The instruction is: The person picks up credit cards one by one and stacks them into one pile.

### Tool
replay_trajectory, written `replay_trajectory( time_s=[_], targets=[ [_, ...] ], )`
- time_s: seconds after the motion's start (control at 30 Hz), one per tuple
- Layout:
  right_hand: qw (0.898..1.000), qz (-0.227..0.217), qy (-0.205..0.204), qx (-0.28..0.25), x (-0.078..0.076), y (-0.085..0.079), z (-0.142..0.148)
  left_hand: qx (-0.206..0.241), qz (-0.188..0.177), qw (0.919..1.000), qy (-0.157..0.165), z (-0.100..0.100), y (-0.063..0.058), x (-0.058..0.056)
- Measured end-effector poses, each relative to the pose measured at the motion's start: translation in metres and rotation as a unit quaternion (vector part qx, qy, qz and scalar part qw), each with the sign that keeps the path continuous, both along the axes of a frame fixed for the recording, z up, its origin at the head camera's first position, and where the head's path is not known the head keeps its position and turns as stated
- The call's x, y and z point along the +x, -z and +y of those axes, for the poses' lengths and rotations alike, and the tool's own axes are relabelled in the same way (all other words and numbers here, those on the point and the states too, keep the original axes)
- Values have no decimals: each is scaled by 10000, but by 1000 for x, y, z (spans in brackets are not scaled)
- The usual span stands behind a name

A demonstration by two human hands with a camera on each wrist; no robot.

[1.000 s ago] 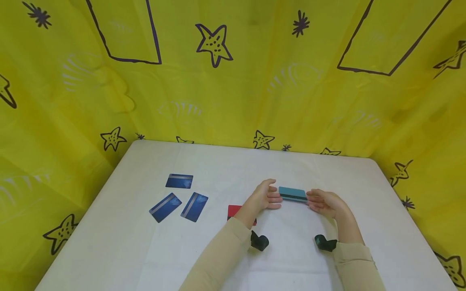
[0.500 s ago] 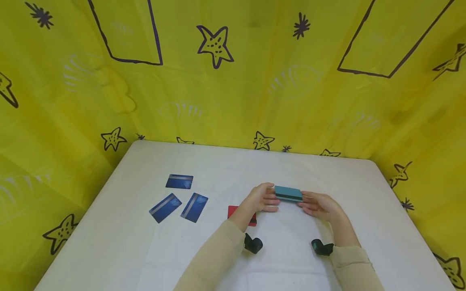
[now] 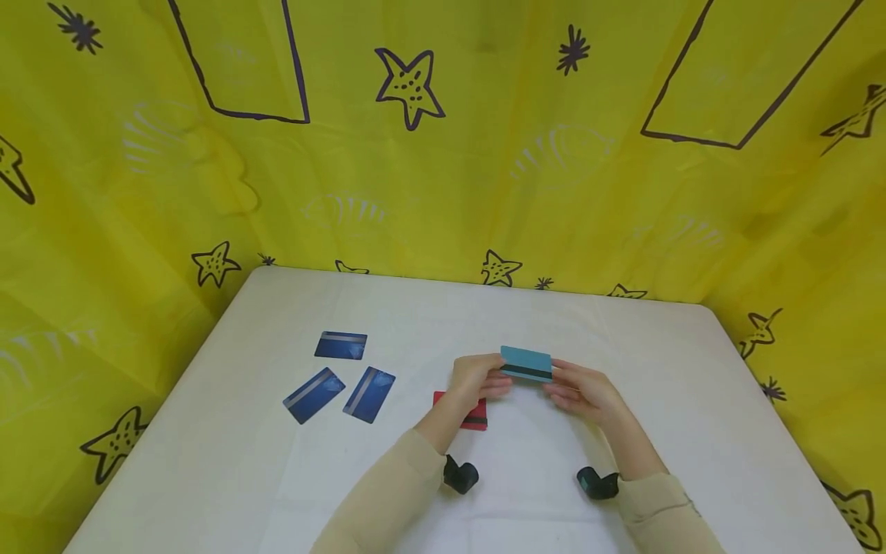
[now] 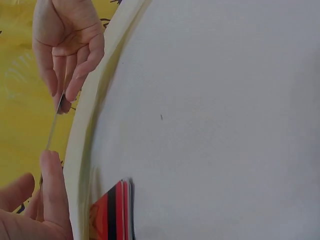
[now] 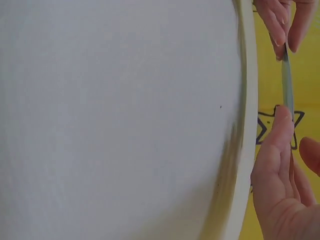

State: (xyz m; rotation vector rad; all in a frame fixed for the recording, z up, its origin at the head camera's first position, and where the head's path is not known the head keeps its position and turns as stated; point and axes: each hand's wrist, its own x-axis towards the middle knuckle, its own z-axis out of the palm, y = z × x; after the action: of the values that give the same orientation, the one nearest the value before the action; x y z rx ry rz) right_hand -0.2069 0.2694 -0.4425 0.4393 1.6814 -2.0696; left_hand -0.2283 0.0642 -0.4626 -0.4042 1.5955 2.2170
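Observation:
In the head view, a teal card (image 3: 526, 360) with a black stripe is held up above the table, tilted so its striped face shows. My left hand (image 3: 472, 377) holds its left short end, and my right hand (image 3: 587, 391) holds the right one. Both wrist views show the card nearly edge-on, a thin line between the fingers of the two hands; whether it is one card or several is hard to tell. Below my left wrist lies a small stack of red cards (image 4: 114, 215) with a black stripe, partly covered by the forearm in the head view.
Three blue cards with grey stripes lie apart on the left of the white table (image 3: 228, 431): a back one (image 3: 341, 345), a front-left one (image 3: 314, 395) and a right one (image 3: 370, 395). A yellow patterned curtain (image 3: 443, 177) stands behind the table.
The teal card has come up off the table and moved left and towards me, tilting to show more of its face. Both hands moved left with it, their fingers closing on its ends.

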Motion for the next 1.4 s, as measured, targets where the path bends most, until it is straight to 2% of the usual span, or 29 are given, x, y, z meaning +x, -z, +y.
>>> replay_trajectory(
  time_s=[0.27, 0.53, 0.83, 1.03, 1.4],
  targets=[
    [9993, 98, 205, 307, 5, -3, -24, -73, -23, 9997, -241, -19, -2, 8],
    [9968, 91, 451, 650, 10, 0, -45, -262, 115, 9992, -267, -34, -2, 15],
    [9958, 183, 435, 784, 18, 5, -66, -533, 126, 9981, -270, -55, -2, 27],
    [9950, 182, 394, 898, 23, 7, -80, -606, 67, 9978, -262, -68, 3, 33],
    [9917, 267, 365, 1202, 34, 13, -98, -1127, 34, 9936, -113, -86, 9, 49]
  ],
)
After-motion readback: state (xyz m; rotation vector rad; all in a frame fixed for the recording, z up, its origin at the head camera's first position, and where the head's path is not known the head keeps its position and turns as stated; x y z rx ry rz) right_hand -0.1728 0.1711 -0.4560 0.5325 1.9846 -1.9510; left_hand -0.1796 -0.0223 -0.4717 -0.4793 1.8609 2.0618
